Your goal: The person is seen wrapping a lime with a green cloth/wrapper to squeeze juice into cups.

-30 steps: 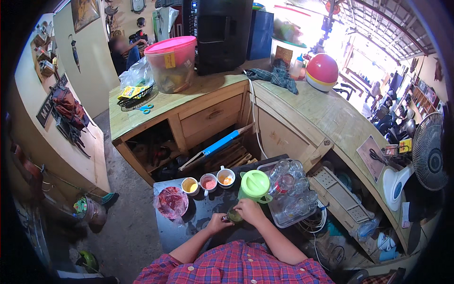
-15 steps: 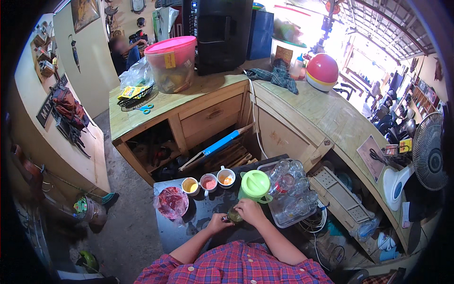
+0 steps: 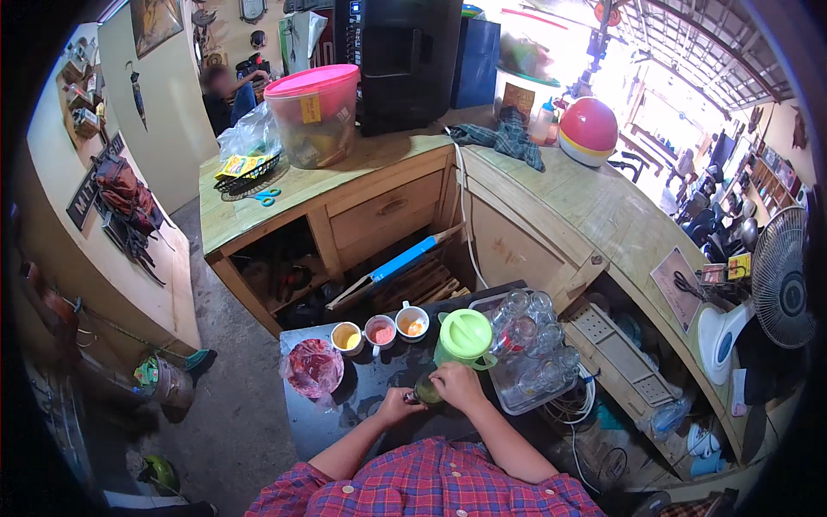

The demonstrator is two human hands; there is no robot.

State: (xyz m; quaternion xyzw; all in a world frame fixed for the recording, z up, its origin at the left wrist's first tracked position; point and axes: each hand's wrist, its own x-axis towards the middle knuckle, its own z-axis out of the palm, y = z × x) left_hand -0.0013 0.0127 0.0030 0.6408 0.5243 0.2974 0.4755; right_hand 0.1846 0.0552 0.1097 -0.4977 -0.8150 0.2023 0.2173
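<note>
"Hardly anything has moved over the last second: just the view, by a slight shift, while both hands keep their places on the glass."

"Where is that glass [image 3: 427, 391]?"

"Low over the near part of the dark tabletop [image 3: 366, 379], just in front of the green lidded pitcher [image 3: 465, 334]. I can't tell whether its base touches down."

"Which way does it point?"

"Its long axis looks roughly upright, mouth upward (the fingers cover part of the rim, so I can't be sure of a small tilt). Something greenish shows through it."

"And the hands?"

"Left hand [image 3: 398, 407] is closed on the glass's left side, knuckles outward. Right hand [image 3: 457, 383] arches over the top from the right, back upward, fingers bent down at the rim; whether they pinch anything, I cannot tell."

"The arms?"

"Both come from the lower edge in rolled plaid sleeves [image 3: 297, 487]. Left forearm slants up and rightward, right one up and leftward, so they converge on the glass."

"What sits around them?"

"Three white cups [image 3: 347, 338] in a row beyond, a red bundle in clear plastic [image 3: 314, 369] to the left, and a clear tray [image 3: 510, 398] of glass mugs [image 3: 544, 376] to the right."
</note>
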